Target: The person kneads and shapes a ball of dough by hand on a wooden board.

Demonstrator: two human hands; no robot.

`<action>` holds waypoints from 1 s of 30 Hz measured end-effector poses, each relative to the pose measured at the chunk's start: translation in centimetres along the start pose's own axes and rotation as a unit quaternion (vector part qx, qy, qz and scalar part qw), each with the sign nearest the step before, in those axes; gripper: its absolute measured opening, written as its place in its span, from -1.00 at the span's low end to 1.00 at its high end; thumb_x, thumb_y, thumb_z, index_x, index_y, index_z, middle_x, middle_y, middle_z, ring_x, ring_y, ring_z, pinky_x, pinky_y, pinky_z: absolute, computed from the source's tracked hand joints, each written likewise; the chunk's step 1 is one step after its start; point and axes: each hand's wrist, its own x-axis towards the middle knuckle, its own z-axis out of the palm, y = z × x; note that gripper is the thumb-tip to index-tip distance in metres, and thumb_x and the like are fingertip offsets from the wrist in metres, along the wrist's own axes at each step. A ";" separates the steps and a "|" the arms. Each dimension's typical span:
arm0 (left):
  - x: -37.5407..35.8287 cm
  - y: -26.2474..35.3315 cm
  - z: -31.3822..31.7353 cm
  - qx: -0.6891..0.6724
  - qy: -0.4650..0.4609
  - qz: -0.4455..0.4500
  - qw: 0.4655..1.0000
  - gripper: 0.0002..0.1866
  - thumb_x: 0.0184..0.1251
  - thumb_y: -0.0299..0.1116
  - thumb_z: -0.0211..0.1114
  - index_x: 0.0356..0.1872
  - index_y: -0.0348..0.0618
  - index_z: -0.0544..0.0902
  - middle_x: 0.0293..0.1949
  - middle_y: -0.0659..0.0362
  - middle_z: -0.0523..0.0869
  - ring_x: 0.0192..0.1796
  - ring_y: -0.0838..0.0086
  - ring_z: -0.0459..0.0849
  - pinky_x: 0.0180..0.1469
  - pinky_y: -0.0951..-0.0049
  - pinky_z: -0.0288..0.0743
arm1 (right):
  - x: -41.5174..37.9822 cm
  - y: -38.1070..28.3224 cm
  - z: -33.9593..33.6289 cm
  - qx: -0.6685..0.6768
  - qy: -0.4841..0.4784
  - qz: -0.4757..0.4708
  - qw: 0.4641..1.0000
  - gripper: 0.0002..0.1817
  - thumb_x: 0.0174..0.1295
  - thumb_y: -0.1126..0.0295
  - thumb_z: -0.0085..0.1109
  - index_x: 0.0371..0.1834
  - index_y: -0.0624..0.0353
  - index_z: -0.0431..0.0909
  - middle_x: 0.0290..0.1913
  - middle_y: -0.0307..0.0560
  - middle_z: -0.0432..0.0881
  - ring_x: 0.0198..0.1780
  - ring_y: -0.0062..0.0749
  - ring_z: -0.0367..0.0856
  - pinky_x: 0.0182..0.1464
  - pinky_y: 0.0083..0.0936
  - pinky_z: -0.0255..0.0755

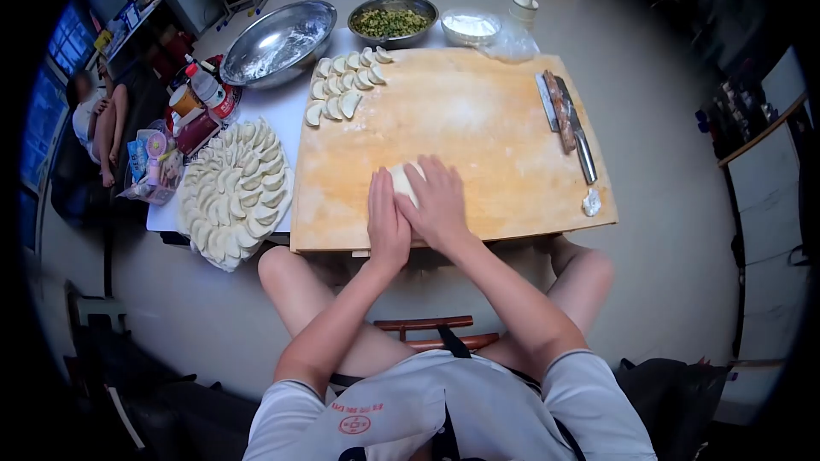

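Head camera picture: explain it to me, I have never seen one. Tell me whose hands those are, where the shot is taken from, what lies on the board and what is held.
There is no machine here. The single picture comes from a camera worn on a person's head, looking forward and down, so the arms reaching from the bottom are the wearer's own. The wide lens bends the edges of the room.

The left hand and right hand rest side by side on a lump of dough, pressing on it with the fingers rather than lifting it. It lies on a floured wooden board. At the board's far left corner sit folded dumplings; near its right edge lie a rolling pin and a knife.

Left of the board, a round tray is filled with more dumplings. Behind stand an empty metal basin, a bowl of green filling and a bowl of flour.
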 end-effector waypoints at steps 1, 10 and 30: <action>0.7 -0.6 0.6 -0.004 -0.005 -0.024 1.000 -0.49 0.52 -0.33 0.02 0.38 -0.41 0.33 0.40 -0.22 0.35 0.46 -0.09 0.29 0.46 0.10 0.18 | 0.6 1.0 2.2 0.039 0.003 0.018 0.999 -0.41 0.33 -0.05 0.09 0.22 0.18 0.54 0.19 0.17 0.51 0.23 0.05 0.43 0.23 -0.05 0.28; 8.9 -4.1 1.6 -0.067 -0.144 -0.085 0.984 -0.50 0.54 -0.20 0.02 0.35 -0.33 0.40 0.32 -0.13 0.46 0.37 0.00 0.38 0.40 0.16 0.25 | 5.4 3.7 3.8 0.187 -0.118 0.201 0.954 -0.49 0.38 -0.05 0.02 0.09 0.14 0.63 0.02 0.08 0.66 0.11 0.01 0.56 0.15 -0.05 0.37; 2.7 -0.8 2.0 0.005 -0.047 -0.019 0.999 -0.38 0.48 -0.22 0.11 0.40 -0.44 0.27 0.39 -0.28 0.33 0.45 -0.13 0.27 0.47 0.09 0.15 | 0.2 2.9 3.3 0.164 0.015 0.149 0.975 -0.47 0.39 0.06 0.09 0.22 0.26 0.51 0.21 0.19 0.54 0.21 0.08 0.49 0.25 -0.14 0.35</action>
